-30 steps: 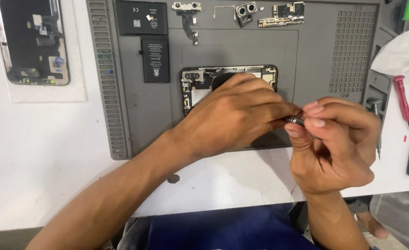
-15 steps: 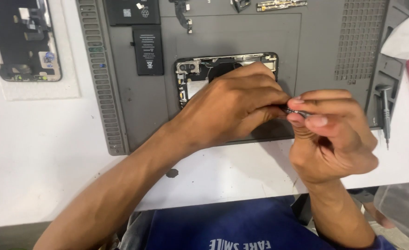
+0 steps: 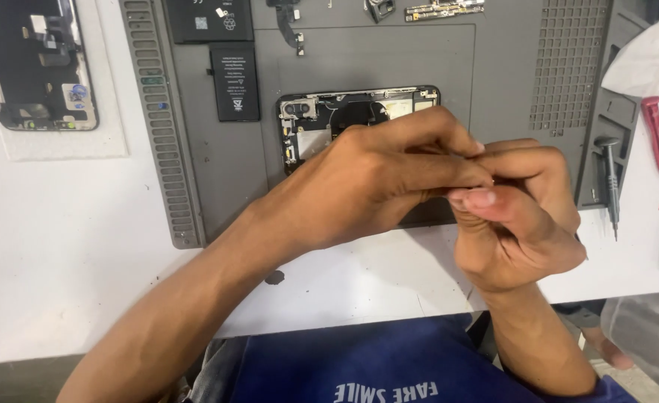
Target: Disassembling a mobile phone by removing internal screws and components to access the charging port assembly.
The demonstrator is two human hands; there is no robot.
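Phone body (image 3: 359,112), opened with its insides showing, lies on the grey work mat (image 3: 508,89) at about 12 o'clock from the hands, its lower half hidden behind them. In the head view, the left hand (image 3: 367,183) reaches across from 8 o'clock, its fingers drawn together and pinched tip to tip against those of the right hand (image 3: 520,216), which rises from 5 o'clock with its fingers curled shut. Whatever small part sits between the fingertips is too hidden to tell. A black battery (image 3: 234,82) lies on the mat at 10 o'clock from the phone body, and a detached screen (image 3: 38,63) rests on the white table (image 3: 61,246) at far 9 o'clock. At 3 o'clock a grey screwdriver (image 3: 609,175) stands in the mat's side tray, with a red-handled screwdriver (image 3: 656,134) just beyond it
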